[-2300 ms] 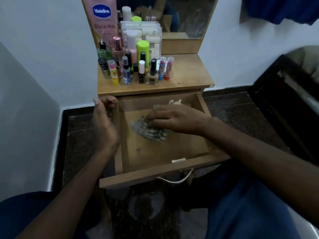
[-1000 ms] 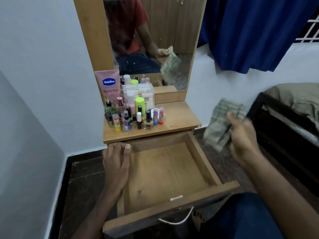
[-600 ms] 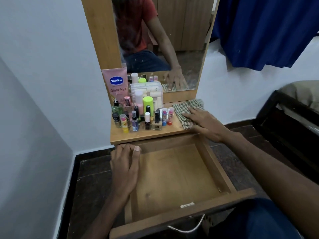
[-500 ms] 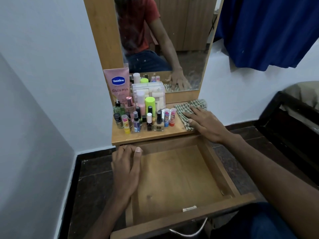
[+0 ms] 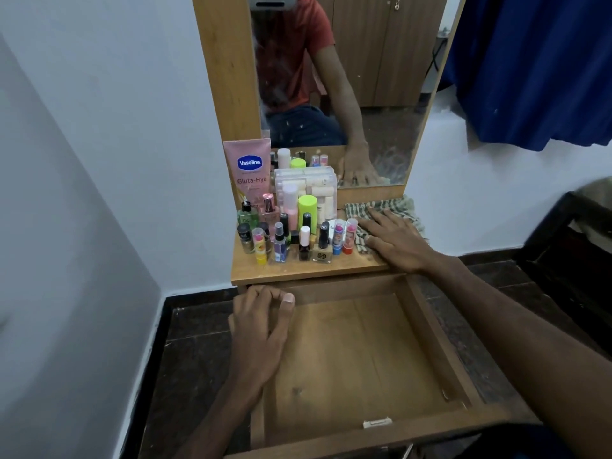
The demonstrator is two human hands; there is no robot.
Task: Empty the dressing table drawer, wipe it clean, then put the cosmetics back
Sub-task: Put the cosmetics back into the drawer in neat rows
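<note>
The wooden drawer (image 5: 427, 329) is pulled out, and its bare bottom holds nothing. My left hand (image 5: 260, 329) rests on the drawer's left wall, fingers curled over its back corner. My right hand (image 5: 394, 238) lies flat, fingers straight, on a striped green cloth (image 5: 394, 207) at the right end of the tabletop (image 5: 298, 270). The cosmetics (image 5: 291, 233) stand crowded on the tabletop's left half: a pink Vaseline tube (image 5: 250, 173), a clear box of white rolls (image 5: 308, 185), a lime-capped bottle (image 5: 307, 207), nail polishes and lip balms.
A mirror (image 5: 347, 84) rises behind the tabletop and reflects my arm. White walls close in on the left and behind. A blue curtain (image 5: 536, 64) hangs at the upper right. Dark furniture (image 5: 573, 246) stands at the right, over a dark stone floor (image 5: 195, 352).
My right hand stopped wiping inside the drawer, lifted the cloth out to the right, and laid it on the tabletop, where it now rests flat. My left hand stayed on the drawer's left wall.
</note>
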